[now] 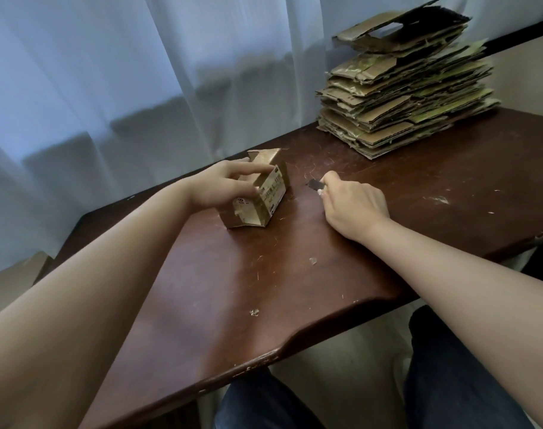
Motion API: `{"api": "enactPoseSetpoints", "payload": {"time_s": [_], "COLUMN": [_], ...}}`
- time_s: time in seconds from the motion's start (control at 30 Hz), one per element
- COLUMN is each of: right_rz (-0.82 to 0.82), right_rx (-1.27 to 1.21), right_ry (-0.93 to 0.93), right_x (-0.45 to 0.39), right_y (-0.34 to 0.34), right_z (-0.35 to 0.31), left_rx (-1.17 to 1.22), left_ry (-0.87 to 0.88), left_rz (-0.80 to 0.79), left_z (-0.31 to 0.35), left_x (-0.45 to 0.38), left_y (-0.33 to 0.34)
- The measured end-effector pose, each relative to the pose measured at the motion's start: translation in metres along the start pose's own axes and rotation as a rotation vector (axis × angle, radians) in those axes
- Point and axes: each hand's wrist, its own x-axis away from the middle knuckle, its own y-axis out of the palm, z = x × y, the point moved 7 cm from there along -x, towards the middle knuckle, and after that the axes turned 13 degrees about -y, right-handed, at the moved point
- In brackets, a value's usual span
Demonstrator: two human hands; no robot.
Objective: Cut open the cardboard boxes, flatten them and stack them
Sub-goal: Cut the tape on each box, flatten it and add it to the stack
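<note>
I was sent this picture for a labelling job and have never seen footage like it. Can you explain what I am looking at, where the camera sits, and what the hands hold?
No machine appears here: a person works with bare hands. The one picture comes from a camera worn on the head, looking forward and down, so both forearms reach in from the bottom edge and the knees show below the table.

The left hand holds a small cardboard box that stands on the dark wooden table. The right hand grips a small cutter, whose dark tip points towards the box without touching it.

At the far right of the table lies a tall stack of flattened cardboard, boxes already done. Small scraps lie scattered on the tabletop, and a pale curtain hangs behind.
</note>
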Motion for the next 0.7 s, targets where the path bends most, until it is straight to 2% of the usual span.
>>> {"api": "enactPoseSetpoints", "payload": {"time_s": [0.1,0.23,0.33,0.7], "right_rz": [0.022,0.055,0.062,0.028], "right_rx": [-0.028,-0.095,-0.109,-0.002], "right_ry": [-0.028,-0.098,-0.139,-0.089], "right_x": [0.001,0.002,0.003,-0.003], "right_y": [-0.001,-0.003,-0.004,-0.002], "right_z": [-0.004,-0.009,-0.013,-0.009], "left_rx": [-0.015,-0.162,-0.12,-0.154], "left_ry": [0.029,0.077,0.066,0.053], "left_rz": [0.033,0.275,0.386,0.458], "left_z": [-0.008,0.003,0.018,0.039], "left_x": [-0.002,-0.016,-0.025,-0.032], "left_y": [-0.002,0.005,0.016,0.025]}}
